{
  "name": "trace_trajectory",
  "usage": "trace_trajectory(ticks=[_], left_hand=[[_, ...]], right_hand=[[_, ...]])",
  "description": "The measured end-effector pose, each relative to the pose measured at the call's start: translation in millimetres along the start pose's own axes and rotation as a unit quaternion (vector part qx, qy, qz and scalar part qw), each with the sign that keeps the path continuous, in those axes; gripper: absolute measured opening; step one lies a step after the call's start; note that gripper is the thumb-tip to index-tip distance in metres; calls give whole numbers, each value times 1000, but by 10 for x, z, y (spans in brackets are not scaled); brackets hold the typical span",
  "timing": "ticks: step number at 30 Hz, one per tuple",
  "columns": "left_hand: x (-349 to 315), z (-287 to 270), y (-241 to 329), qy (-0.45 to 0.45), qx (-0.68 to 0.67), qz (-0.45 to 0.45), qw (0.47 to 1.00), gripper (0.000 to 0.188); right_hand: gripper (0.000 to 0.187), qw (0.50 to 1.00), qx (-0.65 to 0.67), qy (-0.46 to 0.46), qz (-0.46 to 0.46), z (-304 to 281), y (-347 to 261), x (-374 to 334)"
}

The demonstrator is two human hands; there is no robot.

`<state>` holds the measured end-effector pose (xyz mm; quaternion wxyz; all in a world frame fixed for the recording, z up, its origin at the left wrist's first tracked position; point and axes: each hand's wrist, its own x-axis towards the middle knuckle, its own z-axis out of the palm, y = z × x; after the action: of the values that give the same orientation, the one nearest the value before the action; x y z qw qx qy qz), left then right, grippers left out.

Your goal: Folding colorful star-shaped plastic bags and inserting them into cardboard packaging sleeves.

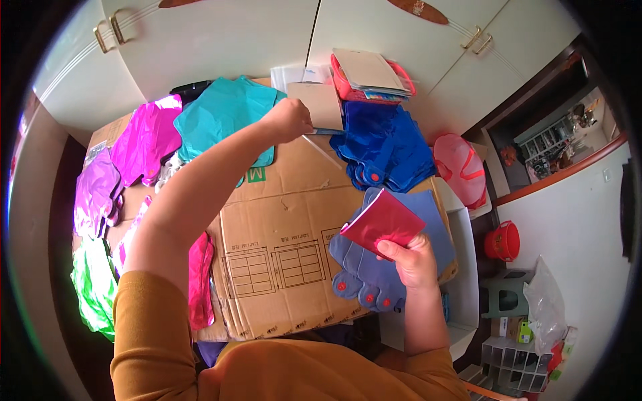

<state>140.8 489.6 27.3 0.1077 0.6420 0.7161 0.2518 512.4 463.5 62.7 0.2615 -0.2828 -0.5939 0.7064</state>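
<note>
Left forearm (207, 177) before teal sheets (215, 110), perhaps white cord (167, 172); crimson packet (382, 220) rightward.

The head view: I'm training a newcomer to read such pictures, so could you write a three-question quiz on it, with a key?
1. Which hand holds the shiny pink-red packet?
2. True or false: the teal sheets lie to the left of the dark blue pile.
3. The top board over the red basket is: a) black, b) green, c) beige.

Key: 1. The right hand. 2. True. 3. c.
</note>
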Motion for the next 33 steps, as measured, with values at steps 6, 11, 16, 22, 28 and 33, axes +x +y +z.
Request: trace_trajectory(ticks=[6,11,16,22,28,33], left_hand=[[83,-117,-79,-102,-232,-84,964,33],[315,-31,294,-42,18,-92,995,49],[506,215,742,-77,134,-96,983,63],[727,193,772,-116,114,-171,972,44],[788,237,459,-92,164,-70,980,17],[499,121,712,-98,167,111,975,26]], right_hand=[[6,1000,3,-1,5,19,-4,11],[6,1000,-8,-6,4,-53,24,-9],[7,1000,12,3,9,-45,23,-48],[9,999,35,4,23,-112,89,-113],[12,999,47,-10,23,-93,116,-140],[19,999,28,25,-5,-183,104,-212]])
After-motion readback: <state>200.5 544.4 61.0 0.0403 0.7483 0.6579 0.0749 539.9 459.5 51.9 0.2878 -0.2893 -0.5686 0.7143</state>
